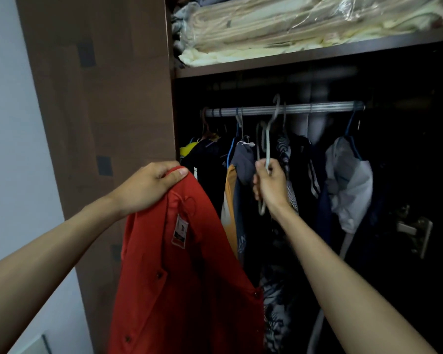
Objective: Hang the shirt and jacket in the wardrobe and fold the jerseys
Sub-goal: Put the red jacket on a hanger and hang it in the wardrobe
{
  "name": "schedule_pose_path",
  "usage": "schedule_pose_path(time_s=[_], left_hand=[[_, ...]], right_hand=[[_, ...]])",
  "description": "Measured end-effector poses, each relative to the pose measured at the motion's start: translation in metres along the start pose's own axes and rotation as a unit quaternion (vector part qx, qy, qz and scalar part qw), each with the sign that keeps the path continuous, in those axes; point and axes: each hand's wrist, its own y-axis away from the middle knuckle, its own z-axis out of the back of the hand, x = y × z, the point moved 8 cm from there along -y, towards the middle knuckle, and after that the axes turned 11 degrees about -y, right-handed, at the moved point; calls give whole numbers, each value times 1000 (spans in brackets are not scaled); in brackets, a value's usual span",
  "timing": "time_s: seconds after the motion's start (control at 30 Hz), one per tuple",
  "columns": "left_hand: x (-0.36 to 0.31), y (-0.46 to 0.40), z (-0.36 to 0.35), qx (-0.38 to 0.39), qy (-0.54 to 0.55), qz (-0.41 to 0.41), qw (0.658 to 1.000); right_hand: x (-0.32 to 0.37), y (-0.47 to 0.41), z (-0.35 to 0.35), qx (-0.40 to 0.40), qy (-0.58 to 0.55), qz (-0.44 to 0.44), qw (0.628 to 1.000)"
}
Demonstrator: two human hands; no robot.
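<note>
Head view: brown wardrobe point(100, 111), dark inside, clothes crowding its rail point(284, 108).

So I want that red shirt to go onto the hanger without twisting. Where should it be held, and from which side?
Probably at the collar, from above. The left hand already pinches the red shirt at its top edge by the neck label, so it hangs straight with the inside facing out. The right hand holds the grey hanger and could feed it in at the neck opening.

Red shirt point(187, 277) hem cut off below; wardrobe point(394, 175) depths dark.
</note>
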Motion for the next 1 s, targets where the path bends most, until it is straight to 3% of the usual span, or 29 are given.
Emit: schedule_pose_path(time_s=[0.2,0.3,0.47,0.53,0.6,0.67,0.77,0.9,1.0], left_hand=[[-5,20,13,14,-40,-5,999],[4,36,21,22,-40,2,999],[12,62,27,35,21,24,999],[15,67,28,34,31,30,998],[10,74,32,32,42,27,998],[4,77,32,41,48,28,998],[-4,81,37,46,48,30,997],[-3,91,48,42,58,34,997],[-2,100,61,30,82,38,995]], right_hand=[[2,52,20,1,29,-199,980],[20,99,15,48,65,-186,979],[38,178,19,68,15,-103,992],[28,205,18,83,-10,-139,987],[20,227,9,105,34,-199,974],[28,235,2,90,74,-206,972],[57,233,3,45,63,-121,990],[73,254,-6,131,-43,-131,982],[77,273,-2,219,21,-150,964]])
